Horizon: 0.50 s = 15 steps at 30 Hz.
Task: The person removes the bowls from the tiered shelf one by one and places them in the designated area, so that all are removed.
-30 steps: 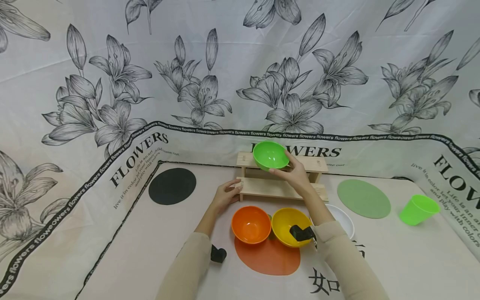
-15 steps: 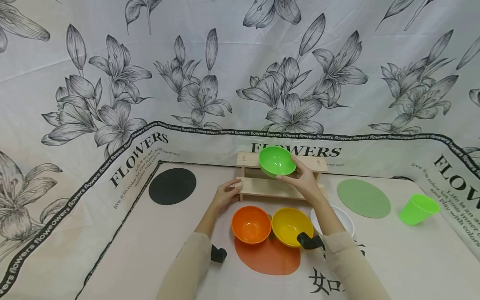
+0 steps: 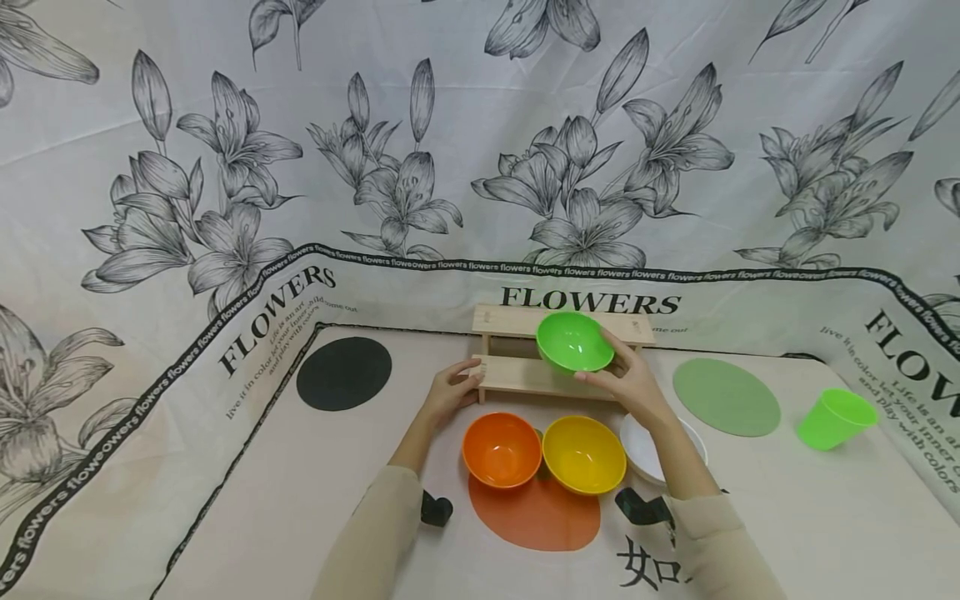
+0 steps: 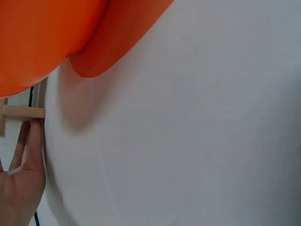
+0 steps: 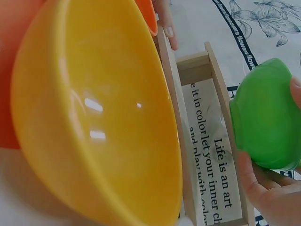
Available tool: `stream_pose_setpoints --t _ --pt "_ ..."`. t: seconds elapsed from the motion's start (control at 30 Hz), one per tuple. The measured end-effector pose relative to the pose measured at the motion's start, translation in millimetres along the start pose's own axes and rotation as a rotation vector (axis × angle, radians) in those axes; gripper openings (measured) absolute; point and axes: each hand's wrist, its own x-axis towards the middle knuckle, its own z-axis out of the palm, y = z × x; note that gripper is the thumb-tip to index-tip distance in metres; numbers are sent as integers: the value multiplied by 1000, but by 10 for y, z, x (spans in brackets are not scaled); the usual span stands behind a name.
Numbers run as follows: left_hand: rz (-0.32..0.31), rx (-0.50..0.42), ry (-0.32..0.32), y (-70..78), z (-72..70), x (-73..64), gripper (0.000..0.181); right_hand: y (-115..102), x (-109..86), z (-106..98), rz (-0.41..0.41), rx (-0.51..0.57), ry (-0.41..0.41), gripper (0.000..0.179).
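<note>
My right hand (image 3: pixel 630 379) grips a green bowl (image 3: pixel 576 342) by its right side, fingers and thumb on the wall. The bowl is tilted, its inside showing in the head view, and overlaps both levels of a two-tier wooden rack (image 3: pixel 517 377). At the rack's left end, my left hand (image 3: pixel 450 392) touches the lower board; its fingers (image 4: pixel 34 146) look fairly straight in the left wrist view. In front of the rack sit an orange bowl (image 3: pixel 501 450) and a yellow bowl (image 3: pixel 583 454), side by side. A white bowl (image 3: pixel 652 450) is partly hidden behind my right forearm.
An orange-red round mat (image 3: pixel 536 521) lies partly under the orange and yellow bowls. A black mat (image 3: pixel 343 373) is at the left, a green mat (image 3: pixel 726 397) at the right. Beyond that stands a green cup (image 3: pixel 836 418). Flower-printed cloth (image 3: pixel 420 200) rises behind the rack.
My right hand has brought the green bowl to the right and nearer, from over the upper board down in front of the rack. The left hand stays at the rack's end.
</note>
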Motion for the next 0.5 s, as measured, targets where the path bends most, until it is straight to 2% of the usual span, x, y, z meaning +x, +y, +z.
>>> stream_pose_setpoints --t 0.2,0.5 --pt "-4 -6 -1 4 8 0 44 58 -144 -111 27 -100 -8 90" --pt "-5 -13 -1 -6 6 6 46 88 -403 -306 30 -132 -15 88"
